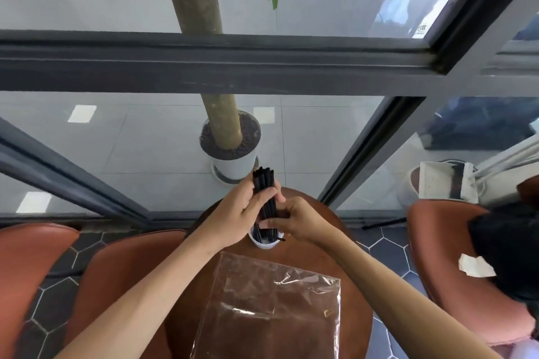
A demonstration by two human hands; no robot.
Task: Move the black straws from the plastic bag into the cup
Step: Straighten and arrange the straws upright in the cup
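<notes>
Two bare forearms, entering from the bottom edge, one from the lower left, one from the lower right. No sleeves in view anywhere along either arm; no watch, bracelet or band at either wrist. Left hand (239,216) uncovered, no glove, no ring to be seen. Right hand (297,220) likewise uncovered, no glove, no ring visible. Fingers (267,194) bare, nails short as far as can be told. Nothing of shoulders, torso or clothing within the frame.
</notes>
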